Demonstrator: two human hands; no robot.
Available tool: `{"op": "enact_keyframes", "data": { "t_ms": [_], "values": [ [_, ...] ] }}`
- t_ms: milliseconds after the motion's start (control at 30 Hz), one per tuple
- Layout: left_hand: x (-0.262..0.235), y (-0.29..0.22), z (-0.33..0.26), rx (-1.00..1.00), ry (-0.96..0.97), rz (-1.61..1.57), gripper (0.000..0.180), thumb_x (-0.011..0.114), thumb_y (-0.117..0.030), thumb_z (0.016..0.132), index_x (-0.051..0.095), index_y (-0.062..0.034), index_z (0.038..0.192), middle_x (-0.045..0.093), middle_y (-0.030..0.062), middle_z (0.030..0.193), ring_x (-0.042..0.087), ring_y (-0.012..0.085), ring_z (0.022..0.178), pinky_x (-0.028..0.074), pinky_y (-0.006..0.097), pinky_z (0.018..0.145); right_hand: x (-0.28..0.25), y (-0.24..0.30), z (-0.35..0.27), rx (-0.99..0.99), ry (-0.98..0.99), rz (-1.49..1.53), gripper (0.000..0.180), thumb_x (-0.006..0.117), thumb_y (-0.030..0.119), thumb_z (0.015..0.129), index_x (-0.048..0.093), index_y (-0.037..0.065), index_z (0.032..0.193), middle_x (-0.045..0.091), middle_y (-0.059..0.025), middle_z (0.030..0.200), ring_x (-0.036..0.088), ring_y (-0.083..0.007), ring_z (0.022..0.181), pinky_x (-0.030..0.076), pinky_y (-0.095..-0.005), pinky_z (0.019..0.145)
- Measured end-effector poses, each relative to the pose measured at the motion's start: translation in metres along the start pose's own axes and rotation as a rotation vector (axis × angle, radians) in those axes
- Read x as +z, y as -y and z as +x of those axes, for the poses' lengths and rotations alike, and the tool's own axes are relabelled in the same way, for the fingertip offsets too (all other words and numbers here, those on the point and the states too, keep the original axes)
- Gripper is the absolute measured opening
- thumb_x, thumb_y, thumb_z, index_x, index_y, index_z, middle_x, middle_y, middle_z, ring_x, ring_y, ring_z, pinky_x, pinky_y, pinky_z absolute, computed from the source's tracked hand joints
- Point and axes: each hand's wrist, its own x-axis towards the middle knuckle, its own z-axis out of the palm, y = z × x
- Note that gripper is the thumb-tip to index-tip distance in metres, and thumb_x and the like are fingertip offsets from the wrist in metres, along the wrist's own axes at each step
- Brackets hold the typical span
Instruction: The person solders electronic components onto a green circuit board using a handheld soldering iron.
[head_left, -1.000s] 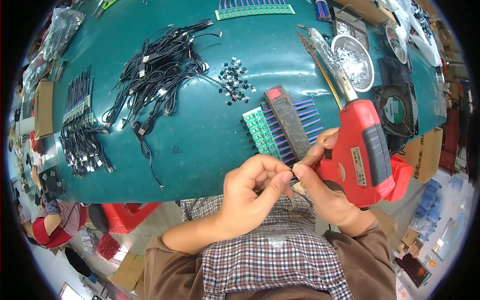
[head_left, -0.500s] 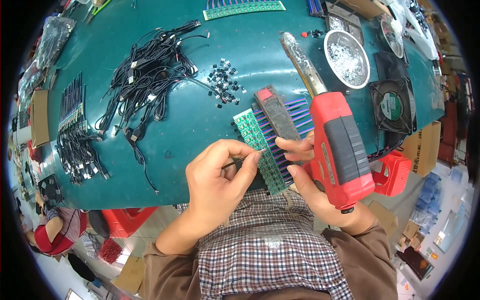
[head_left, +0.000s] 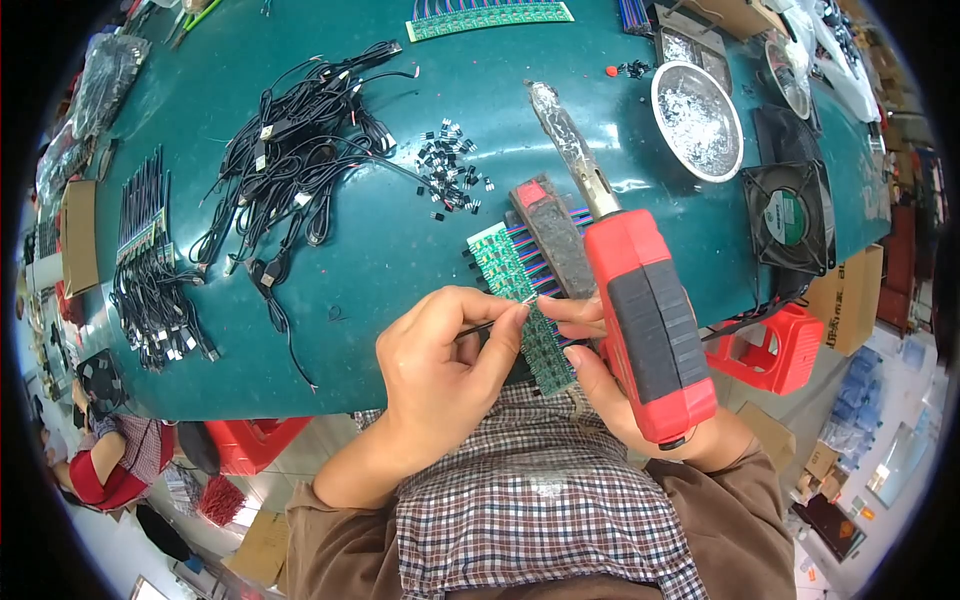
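Between thumb and forefinger, my left hand (head_left: 440, 365) pinches a thin black cable (head_left: 478, 328), its light tip showing just past the fingers. My right hand (head_left: 625, 405) is wrapped round a red and black soldering gun (head_left: 650, 325), whose silvery, crusted tip (head_left: 565, 135) points up and away over the table. The right forefinger and thumb reach toward the cable tip; whether they touch it I cannot tell. Under both hands lies a strip of green circuit boards (head_left: 505, 265) with coloured wires. A dark bar with a red end (head_left: 550, 235) rests across those wires.
Small black components (head_left: 448, 165) lie in a heap beyond the boards. Black USB cables (head_left: 300, 150) are piled to the left, with wired boards (head_left: 145, 240) farther left. A bowl of silvery bits (head_left: 695, 120) and a fan (head_left: 790, 215) stand at the right.
The soldering gun has swung left and slightly nearer me with my right hand. My right fingers have moved in closer to the cable tip. My left hand has barely shifted.
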Motion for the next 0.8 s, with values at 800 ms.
{"op": "enact_keyframes", "data": {
  "t_ms": [800],
  "values": [
    [-0.009, 0.016, 0.053, -0.008, 0.074, 0.363, 0.01, 0.079, -0.006, 0.081, 0.069, -0.0047, 0.083, 0.063, 0.0017, 0.077, 0.052, 0.0109, 0.056, 0.042, 0.027, 0.052, -0.054, 0.013, -0.042, 0.385, 0.02, -0.11, 0.031, 0.078, 0.004, 0.079, 0.068, 0.002, 0.109, 0.066, -0.0096, 0.087, 0.065, -0.0244, 0.076, 0.052, -0.0371, 0.069]
  ]
}}
